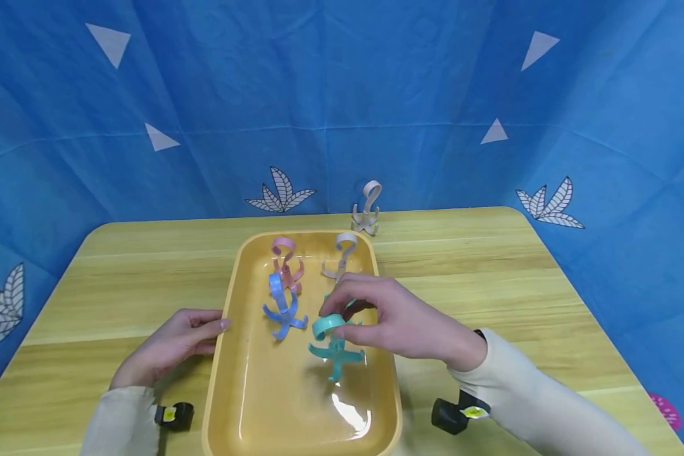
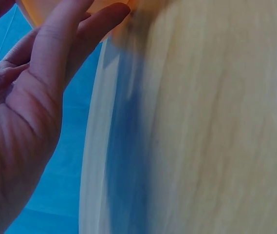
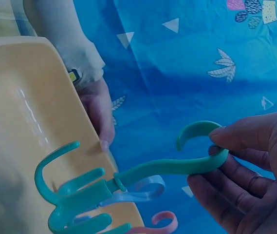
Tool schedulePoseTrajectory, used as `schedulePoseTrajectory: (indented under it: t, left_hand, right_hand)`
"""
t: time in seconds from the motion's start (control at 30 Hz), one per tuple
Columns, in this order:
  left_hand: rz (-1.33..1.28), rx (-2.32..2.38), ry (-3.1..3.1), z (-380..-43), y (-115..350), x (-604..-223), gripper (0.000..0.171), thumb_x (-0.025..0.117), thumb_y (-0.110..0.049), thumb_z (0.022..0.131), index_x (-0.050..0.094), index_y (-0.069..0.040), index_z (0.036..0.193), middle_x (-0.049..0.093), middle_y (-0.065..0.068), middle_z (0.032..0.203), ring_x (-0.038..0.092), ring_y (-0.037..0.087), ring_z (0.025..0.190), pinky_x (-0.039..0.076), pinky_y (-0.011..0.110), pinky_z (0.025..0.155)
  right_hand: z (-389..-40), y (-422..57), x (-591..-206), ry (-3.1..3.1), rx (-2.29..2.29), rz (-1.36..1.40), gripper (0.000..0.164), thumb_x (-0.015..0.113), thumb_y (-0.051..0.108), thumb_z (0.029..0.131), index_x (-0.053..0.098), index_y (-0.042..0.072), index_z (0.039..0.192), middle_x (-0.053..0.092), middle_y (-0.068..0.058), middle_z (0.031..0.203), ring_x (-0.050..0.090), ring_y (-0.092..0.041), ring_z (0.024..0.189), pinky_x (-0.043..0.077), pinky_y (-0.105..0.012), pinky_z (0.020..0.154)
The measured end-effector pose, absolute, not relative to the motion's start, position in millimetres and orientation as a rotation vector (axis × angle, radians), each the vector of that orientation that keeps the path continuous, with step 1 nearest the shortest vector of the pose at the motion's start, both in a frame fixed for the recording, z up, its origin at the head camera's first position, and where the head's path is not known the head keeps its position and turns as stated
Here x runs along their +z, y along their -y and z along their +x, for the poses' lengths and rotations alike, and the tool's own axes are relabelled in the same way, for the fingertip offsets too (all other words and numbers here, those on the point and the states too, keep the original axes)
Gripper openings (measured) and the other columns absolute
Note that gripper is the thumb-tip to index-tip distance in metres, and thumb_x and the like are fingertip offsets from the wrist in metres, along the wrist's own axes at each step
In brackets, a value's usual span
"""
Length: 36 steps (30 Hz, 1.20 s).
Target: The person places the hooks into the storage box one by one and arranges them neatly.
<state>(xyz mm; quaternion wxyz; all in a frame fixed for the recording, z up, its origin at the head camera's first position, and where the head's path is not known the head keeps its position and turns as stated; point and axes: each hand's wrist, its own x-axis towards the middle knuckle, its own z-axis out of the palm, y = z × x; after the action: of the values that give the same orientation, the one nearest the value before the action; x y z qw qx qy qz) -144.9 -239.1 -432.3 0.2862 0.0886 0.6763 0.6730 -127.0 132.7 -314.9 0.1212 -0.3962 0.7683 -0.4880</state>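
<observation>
My right hand [image 1: 396, 316] pinches the curved top of a teal rotating multi-prong hook hanger [image 1: 337, 354] and holds it over the yellow tray [image 1: 273, 405]. In the right wrist view, the hanger [image 3: 162, 168] lies across the picture, thumb and fingers at its curl. Part of another green hanger [image 1: 350, 302] shows behind the hand. My left hand [image 1: 177, 345] holds the tray's left rim between thumb and fingers; the fingertips are partly hidden. Inside the tray stand a blue hanger [image 1: 285, 313], a pink hanger [image 1: 287, 272] and a pale grey hanger [image 1: 336, 271], partly covered by the right hand.
Behind the tray, a further grey hanger [image 1: 365, 218] stands at the back edge of the wooden table [image 1: 490, 272]. A blue patterned cloth [image 1: 319, 95] hangs behind and at both sides. Each wrist wears a small black camera.
</observation>
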Motion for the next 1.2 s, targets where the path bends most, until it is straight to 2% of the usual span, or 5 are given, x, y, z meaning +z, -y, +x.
schedulePoseTrajectory:
  t: [0.47, 0.77, 1.2]
  left_hand:
    - [0.249, 1.814, -1.789, -143.3, 241.4, -432.2, 0.053, 0.052, -0.014, 0.104, 0.035, 0.025, 0.136, 0.057, 0.025, 0.128, 0.063, 0.027, 0.109, 0.053, 0.044, 0.09]
    - [0.221, 1.788, -1.833, -143.0, 238.8, -430.0, 0.059, 0.053, -0.015, 0.104, 0.028, 0.025, 0.139, 0.053, 0.03, 0.131, 0.063, 0.023, 0.108, 0.054, 0.042, 0.09]
    - [0.243, 1.781, -1.824, -145.2, 239.1, -431.8, 0.056, 0.052, -0.016, 0.104, 0.032, 0.025, 0.138, 0.055, 0.028, 0.13, 0.063, 0.027, 0.109, 0.053, 0.044, 0.09]
  right_hand:
    - [-126.8, -99.5, -325.2, -2.073, -1.422, -1.097, 0.015, 0.068, 0.002, 0.092, 0.068, 0.011, 0.105, 0.062, 0.006, 0.103, 0.06, -0.01, 0.097, 0.056, -0.027, 0.083]
    - [-125.0, -92.0, -331.6, -2.086, -1.38, -1.035, 0.018, 0.068, -0.002, 0.091, 0.067, 0.011, 0.102, 0.061, 0.006, 0.102, 0.061, -0.007, 0.094, 0.055, -0.024, 0.085]
    - [-126.4, -82.5, -344.8, -2.049, -1.349, -1.099, 0.017, 0.067, -0.002, 0.091, 0.066, 0.012, 0.102, 0.061, 0.009, 0.105, 0.06, -0.003, 0.099, 0.053, -0.02, 0.085]
